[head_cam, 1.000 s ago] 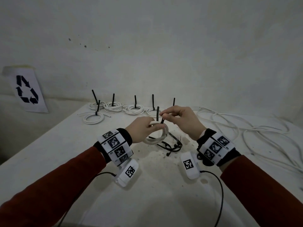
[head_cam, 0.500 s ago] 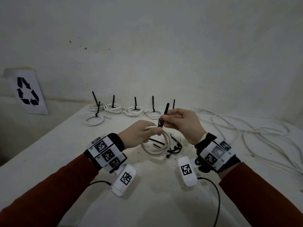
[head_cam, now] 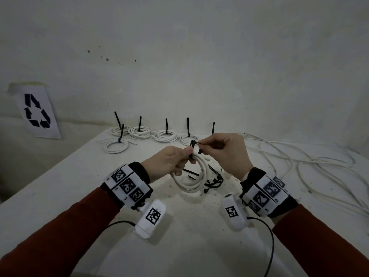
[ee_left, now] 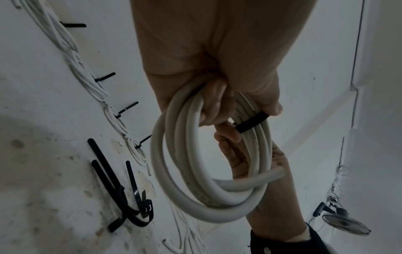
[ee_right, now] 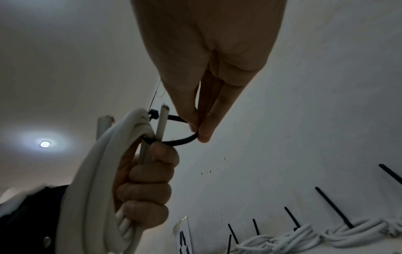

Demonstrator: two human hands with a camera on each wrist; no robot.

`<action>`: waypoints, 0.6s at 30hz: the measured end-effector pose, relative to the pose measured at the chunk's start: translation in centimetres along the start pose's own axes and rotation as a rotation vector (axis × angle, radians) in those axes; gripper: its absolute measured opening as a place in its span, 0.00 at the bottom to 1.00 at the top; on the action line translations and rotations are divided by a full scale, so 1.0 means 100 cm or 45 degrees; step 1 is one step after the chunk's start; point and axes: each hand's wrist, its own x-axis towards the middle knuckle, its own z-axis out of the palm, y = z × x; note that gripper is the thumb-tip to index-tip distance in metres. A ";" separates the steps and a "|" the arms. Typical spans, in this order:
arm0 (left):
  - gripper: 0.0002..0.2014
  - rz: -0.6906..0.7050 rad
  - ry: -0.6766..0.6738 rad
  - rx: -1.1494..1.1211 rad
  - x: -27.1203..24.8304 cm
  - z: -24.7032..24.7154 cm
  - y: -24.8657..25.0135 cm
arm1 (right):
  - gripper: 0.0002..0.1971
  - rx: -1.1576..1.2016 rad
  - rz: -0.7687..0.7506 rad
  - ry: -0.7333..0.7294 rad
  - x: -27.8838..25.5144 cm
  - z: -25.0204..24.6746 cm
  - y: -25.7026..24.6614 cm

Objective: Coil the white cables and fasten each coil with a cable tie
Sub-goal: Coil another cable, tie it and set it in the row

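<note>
My left hand grips a small coil of white cable by its top, and the coil hangs above the table. A black cable tie wraps the coil strands just beside my left thumb. My right hand pinches the tie between thumb and fingertips. In the right wrist view the tie forms an open loop from the coil to my fingertips. In the left wrist view the tie band crosses the coil.
Several tied coils with upright tie tails line the table's back edge, one more in front at the left. Loose white cables sprawl on the right. Spare black ties lie under my hands. A recycling sign hangs on the left wall.
The tie's tail stood upright before; now it is bent over into a loop with my right fingers pinching it. The coil has tilted and hangs lower from my left hand.
</note>
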 end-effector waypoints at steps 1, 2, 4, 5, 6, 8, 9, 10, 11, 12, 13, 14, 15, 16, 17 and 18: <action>0.24 -0.003 0.000 0.002 0.000 0.000 0.000 | 0.08 -0.017 -0.021 0.004 0.000 0.000 0.000; 0.25 -0.008 0.001 0.002 -0.001 0.001 0.001 | 0.08 -0.031 -0.043 0.010 0.000 -0.001 -0.001; 0.25 -0.022 -0.006 -0.002 -0.001 0.001 0.003 | 0.06 -0.034 -0.074 0.027 -0.001 -0.001 -0.002; 0.25 -0.035 -0.016 -0.009 -0.001 0.001 0.004 | 0.05 -0.023 -0.081 0.036 -0.002 -0.001 -0.003; 0.25 -0.051 -0.028 -0.022 -0.001 0.001 0.005 | 0.05 -0.013 -0.087 0.046 -0.003 -0.001 -0.003; 0.24 -0.075 -0.046 -0.060 -0.002 0.001 0.005 | 0.04 0.011 -0.084 0.063 -0.004 -0.001 -0.002; 0.24 -0.078 -0.051 -0.072 -0.002 0.002 0.005 | 0.04 0.035 -0.075 0.070 -0.005 -0.001 -0.002; 0.24 -0.078 -0.055 -0.076 -0.002 0.002 0.004 | 0.04 0.057 -0.068 0.074 -0.005 -0.002 -0.002; 0.23 -0.079 -0.058 -0.078 -0.002 0.003 0.004 | 0.04 0.067 -0.070 0.074 -0.006 -0.002 -0.002; 0.23 -0.082 -0.059 -0.081 -0.003 0.003 0.004 | 0.04 0.061 -0.081 0.071 -0.007 -0.002 -0.002; 0.23 -0.086 -0.057 -0.089 -0.003 0.004 0.004 | 0.04 0.047 -0.102 0.066 -0.007 -0.003 -0.003; 0.23 -0.094 -0.054 -0.106 -0.003 0.005 0.004 | 0.04 0.026 -0.133 0.064 -0.008 -0.003 -0.003; 0.23 -0.105 -0.048 -0.134 -0.003 0.005 0.005 | 0.04 0.000 -0.176 0.062 -0.009 -0.003 -0.004; 0.23 -0.116 -0.042 -0.165 -0.002 0.006 0.006 | 0.04 -0.034 -0.230 0.064 -0.009 -0.003 -0.004; 0.23 -0.129 -0.040 -0.194 -0.001 0.006 0.006 | 0.05 -0.076 -0.294 0.068 -0.010 -0.002 -0.004; 0.23 -0.146 -0.045 -0.219 0.000 0.006 0.006 | 0.05 -0.122 -0.358 0.077 -0.010 -0.002 -0.004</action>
